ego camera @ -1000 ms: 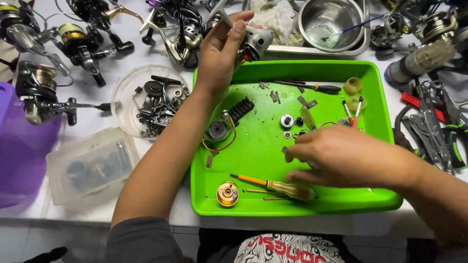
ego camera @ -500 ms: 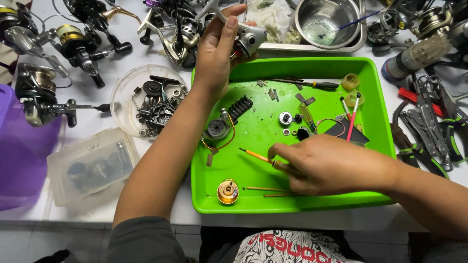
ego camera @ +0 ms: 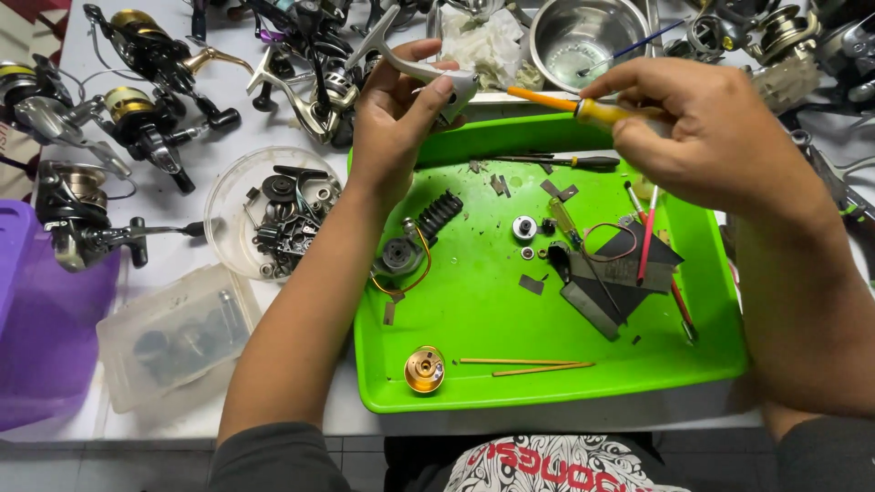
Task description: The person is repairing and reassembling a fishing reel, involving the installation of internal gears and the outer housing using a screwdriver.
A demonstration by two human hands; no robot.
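My left hand (ego camera: pixel 394 118) grips a silver fishing reel body (ego camera: pixel 428 68) above the far left edge of the green tray (ego camera: pixel 474 319). A small screwdriver with a yellow handle and orange shaft (ego camera: pixel 570 107) is held in my right hand (ego camera: pixel 706 123), its tip pointing left at the reel body. On the tray lie a gold spool cap (ego camera: pixel 425 369), two thin wooden sticks (ego camera: pixel 524 365), a small motor with wires (ego camera: pixel 401 255), a black spring (ego camera: pixel 439 212), a black-handled screwdriver (ego camera: pixel 556 161), small washers and dark metal plates (ego camera: pixel 602 282).
Several fishing reels (ego camera: pixel 137 118) lie on the white table at the left and back. A round clear dish of dark parts (ego camera: pixel 273 214), a clear lidded box (ego camera: pixel 173 333) and a purple container (ego camera: pixel 41 337) stand left of the tray. A steel bowl (ego camera: pixel 588 36) sits behind it.
My right hand picked the yellow-handled screwdriver up from the tray's near side and raised it to the reel body. My left hand brought the reel body a little nearer.
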